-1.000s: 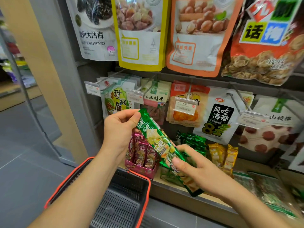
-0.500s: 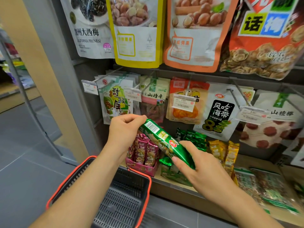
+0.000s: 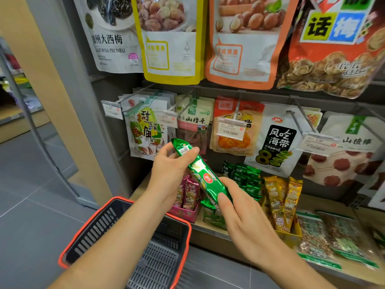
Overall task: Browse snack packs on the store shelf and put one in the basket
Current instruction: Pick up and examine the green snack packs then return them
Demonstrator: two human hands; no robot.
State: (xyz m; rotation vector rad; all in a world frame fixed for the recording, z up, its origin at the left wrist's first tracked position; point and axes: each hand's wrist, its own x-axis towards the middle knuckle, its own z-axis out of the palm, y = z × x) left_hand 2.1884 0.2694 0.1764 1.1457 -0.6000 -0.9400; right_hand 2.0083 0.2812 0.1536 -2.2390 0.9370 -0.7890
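Green snack pack, tilted, in the air just before the front edge of the shelf, near its left end. Upper end pinched between thumb and fingers of the left grip; lower end clasped by the right grip, thumb laid along the foil. Below both forearms, a dark basket with a red rim, just off the shelf's left front corner. On the shelf behind the pack, a pink display box by the left end, then standing green packs, then yellow packs further right. Above, hanging pouches on pegs, with price tags.
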